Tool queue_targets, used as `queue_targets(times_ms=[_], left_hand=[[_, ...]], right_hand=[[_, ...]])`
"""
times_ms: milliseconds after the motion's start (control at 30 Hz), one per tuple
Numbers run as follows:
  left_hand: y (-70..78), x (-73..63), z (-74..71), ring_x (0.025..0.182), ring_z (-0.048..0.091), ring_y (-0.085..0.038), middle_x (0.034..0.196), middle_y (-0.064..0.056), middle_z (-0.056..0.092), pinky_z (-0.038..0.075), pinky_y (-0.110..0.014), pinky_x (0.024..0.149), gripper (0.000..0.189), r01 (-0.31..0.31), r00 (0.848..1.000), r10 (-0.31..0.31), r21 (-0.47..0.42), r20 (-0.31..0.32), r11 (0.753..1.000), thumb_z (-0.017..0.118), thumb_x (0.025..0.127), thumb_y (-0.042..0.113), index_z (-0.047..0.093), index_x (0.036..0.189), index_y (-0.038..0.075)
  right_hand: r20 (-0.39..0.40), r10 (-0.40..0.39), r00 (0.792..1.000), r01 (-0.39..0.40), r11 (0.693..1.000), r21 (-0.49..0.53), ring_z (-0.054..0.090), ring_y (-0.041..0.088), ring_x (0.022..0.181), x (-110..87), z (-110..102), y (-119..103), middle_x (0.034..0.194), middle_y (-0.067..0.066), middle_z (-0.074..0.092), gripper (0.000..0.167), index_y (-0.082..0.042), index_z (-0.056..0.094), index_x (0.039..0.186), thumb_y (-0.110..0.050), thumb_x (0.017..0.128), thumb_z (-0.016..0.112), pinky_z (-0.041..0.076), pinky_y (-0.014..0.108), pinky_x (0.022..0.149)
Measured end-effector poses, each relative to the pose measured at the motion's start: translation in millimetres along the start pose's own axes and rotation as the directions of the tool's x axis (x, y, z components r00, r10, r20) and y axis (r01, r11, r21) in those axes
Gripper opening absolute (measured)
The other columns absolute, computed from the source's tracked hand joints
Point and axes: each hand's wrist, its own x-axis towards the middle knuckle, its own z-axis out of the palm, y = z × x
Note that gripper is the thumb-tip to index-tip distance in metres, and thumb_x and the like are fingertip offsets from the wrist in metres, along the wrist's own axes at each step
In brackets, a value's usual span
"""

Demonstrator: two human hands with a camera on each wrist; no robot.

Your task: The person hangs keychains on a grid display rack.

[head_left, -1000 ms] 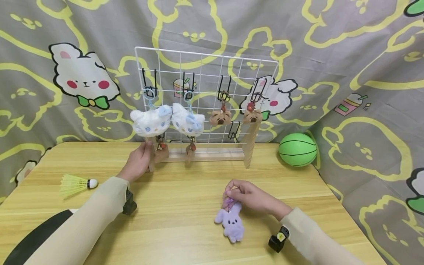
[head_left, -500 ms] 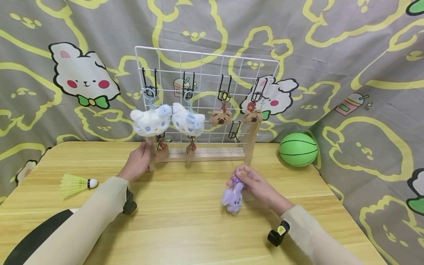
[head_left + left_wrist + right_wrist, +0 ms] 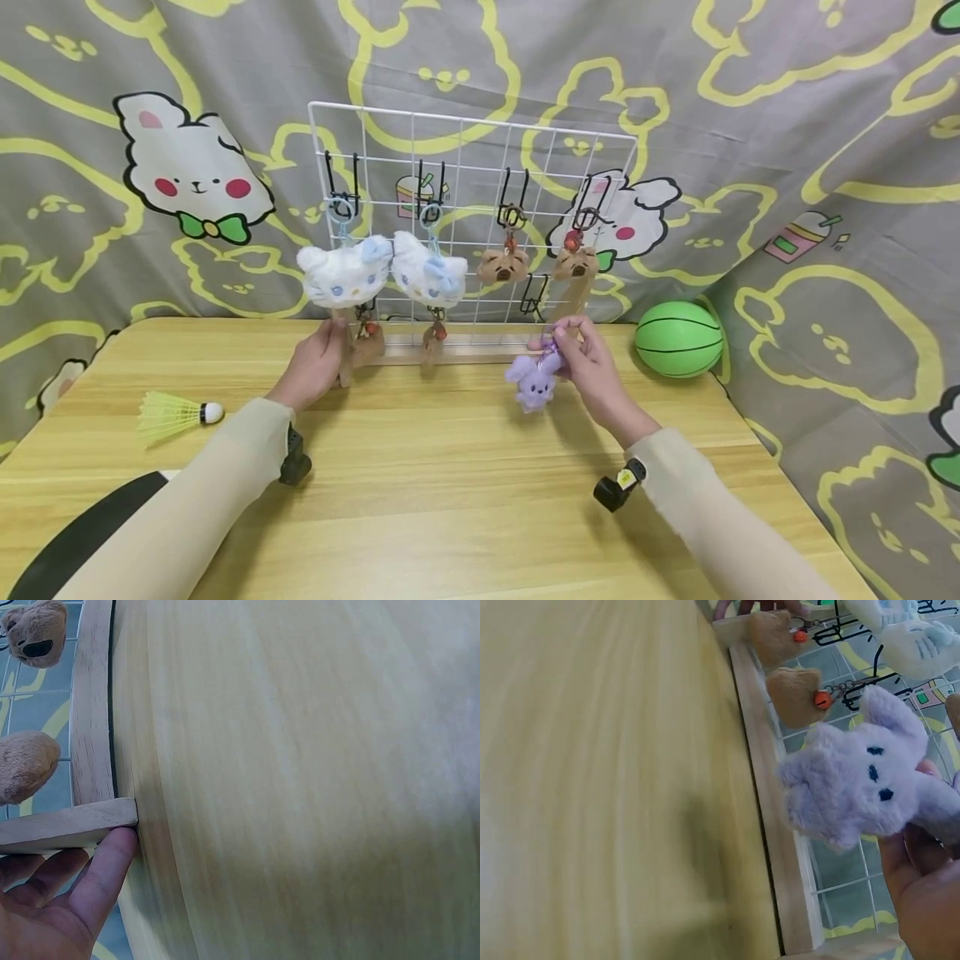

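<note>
My right hand [image 3: 597, 375] pinches the strap end of a purple plush bunny keychain [image 3: 534, 388], which dangles in front of the wire grid rack's right foot. In the right wrist view the bunny's plush body [image 3: 847, 780] overlaps the rack's wooden base bar [image 3: 769, 817]. At the other end, my left hand [image 3: 311, 362] rests against the outer side of the rack's left wooden post [image 3: 67, 825], fingers fairly straight. White plush cat keychains [image 3: 348, 273] and brown plush bear keychains [image 3: 504, 265] hang from black hooks on the white grid [image 3: 472, 125].
A bare black hook [image 3: 533, 293] is on the grid's lower right. A green ball [image 3: 678, 339] sits at the table's back right corner. On the left lie a yellow shuttlecock [image 3: 176, 415] and a black object [image 3: 82, 533]. Patterned cloth [image 3: 247, 50] hangs behind.
My right hand has lifted the purple bunny keychain from the table and carried it away from me, up to the rack's lower right. My left hand has stayed at the post.
</note>
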Motion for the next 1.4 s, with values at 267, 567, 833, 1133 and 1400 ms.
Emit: queue_targets(times_ms=[267,567,833,1133,1400], left_hand=[[4.2,0.6,0.3,0.138,0.051,-0.054,0.142,-0.036,0.057,0.042,-0.066,0.117,0.074,-0.008,1.000,0.008,0.000,0.000,1.000,0.009,0.112,0.049,0.039,0.151,-0.007],[7.1,2.1,-0.5,0.126,0.060,-0.050,0.132,-0.034,0.063,0.048,-0.064,0.109,0.073,-0.003,1.000,0.003,-0.009,0.002,1.000,0.010,0.112,0.051,0.043,0.146,-0.005],[7.3,2.1,-2.1,0.134,0.054,-0.055,0.136,-0.036,0.060,0.043,-0.067,0.115,0.074,-0.014,1.000,0.014,0.005,-0.002,1.000,0.009,0.112,0.049,0.041,0.148,-0.007],[5.9,3.5,-1.3,0.134,0.054,-0.054,0.137,-0.036,0.060,0.043,-0.066,0.115,0.076,-0.015,1.000,0.015,0.011,-0.010,1.000,0.009,0.112,0.050,0.042,0.148,-0.007],[0.7,-2.5,0.6,0.136,0.051,-0.055,0.135,-0.036,0.060,0.041,-0.067,0.116,0.075,-0.012,1.000,0.012,0.011,-0.012,1.000,0.009,0.112,0.050,0.046,0.142,-0.007]], right_hand=[[-0.051,-0.005,0.999,0.006,1.000,0.017,0.076,0.003,0.086,13.6,4,1,0.091,-0.015,0.079,0.014,-0.008,0.047,0.121,-0.017,0.114,0.039,0.062,0.021,0.076],[-0.094,0.028,0.995,-0.027,0.999,0.018,0.076,0.001,0.088,22.7,6,12,0.096,-0.007,0.082,0.012,-0.008,0.047,0.118,-0.014,0.114,0.037,0.062,0.021,0.078],[-0.136,0.132,0.982,-0.134,0.991,-0.007,0.073,0.001,0.083,25.2,4,16,0.101,-0.007,0.080,0.019,-0.011,0.048,0.119,-0.027,0.114,0.039,0.060,0.022,0.077],[-0.194,0.245,0.950,-0.254,0.967,-0.024,0.068,0.005,0.077,17.6,-2,24,0.102,-0.005,0.070,0.040,-0.004,0.045,0.137,-0.036,0.114,0.036,0.059,0.022,0.069],[-0.105,0.323,0.941,-0.322,0.946,0.026,0.072,0.016,0.085,9.1,-5,38,0.120,0.023,0.065,0.044,-0.003,0.034,0.142,-0.037,0.115,0.024,0.066,0.042,0.086]])
